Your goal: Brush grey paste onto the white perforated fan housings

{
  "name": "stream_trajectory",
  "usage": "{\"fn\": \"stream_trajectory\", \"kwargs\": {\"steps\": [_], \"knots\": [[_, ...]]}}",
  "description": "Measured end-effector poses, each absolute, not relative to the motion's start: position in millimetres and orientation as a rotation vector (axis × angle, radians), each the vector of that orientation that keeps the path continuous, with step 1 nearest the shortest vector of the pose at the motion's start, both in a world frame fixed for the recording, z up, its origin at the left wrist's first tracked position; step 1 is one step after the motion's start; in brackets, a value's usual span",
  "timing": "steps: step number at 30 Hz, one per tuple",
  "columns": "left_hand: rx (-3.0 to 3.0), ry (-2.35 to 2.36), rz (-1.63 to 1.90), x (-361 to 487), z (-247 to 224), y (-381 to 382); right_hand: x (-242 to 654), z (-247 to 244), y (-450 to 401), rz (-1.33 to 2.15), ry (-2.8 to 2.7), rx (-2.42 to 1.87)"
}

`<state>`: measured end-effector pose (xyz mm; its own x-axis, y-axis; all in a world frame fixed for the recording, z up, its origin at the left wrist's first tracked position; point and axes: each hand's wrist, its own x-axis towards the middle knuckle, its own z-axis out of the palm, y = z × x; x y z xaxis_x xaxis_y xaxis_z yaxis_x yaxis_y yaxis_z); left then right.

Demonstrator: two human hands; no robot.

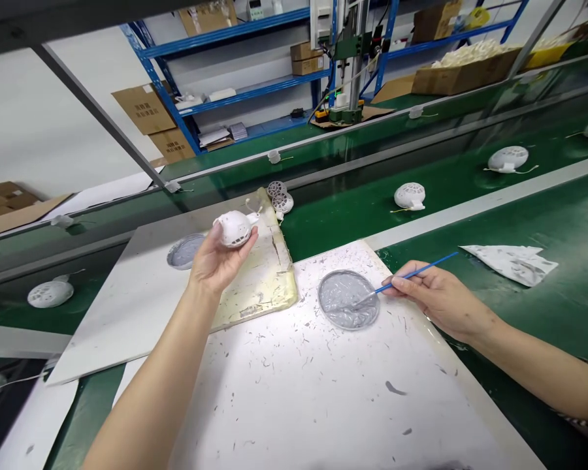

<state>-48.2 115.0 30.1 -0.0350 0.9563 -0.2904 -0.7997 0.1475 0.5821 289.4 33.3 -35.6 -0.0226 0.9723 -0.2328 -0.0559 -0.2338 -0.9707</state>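
Observation:
Between the thumb and fingers of my left hand (220, 261) is a white egg-shaped ornament (234, 228) with cut-out holes and a small cord at its end. It is held up above the left board. My right hand (434, 297) grips a thin blue paintbrush (421, 269) near its lower part. The brush tip dips into grey paint in a round shallow dish (349, 300). That dish rests on a white board (294, 385) speckled with grey paint marks.
A second dish of grey paint (185, 251) sits on the yellow-edged board (142, 281). Similar ornaments (410, 195) lie along the green conveyor (333, 215), and two (280, 197) touch near the board's corner. A stained tissue (512, 261) lies at right. Blue shelves (245, 91) stand behind.

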Motion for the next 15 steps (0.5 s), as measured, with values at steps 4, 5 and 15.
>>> {"fn": "stream_trajectory", "kwargs": {"steps": [4, 5, 15], "knots": [[0.214, 0.683, 1.443, -58, 17, 89, 289, -37, 36, 1.552, -0.776, -1.238], [0.200, 0.670, 1.431, -58, 15, 84, 288, -37, 36, 1.566, -0.739, -1.230], [0.084, 0.675, 1.392, -39, 14, 59, 284, -35, 42, 1.532, -0.692, -1.239]]}}
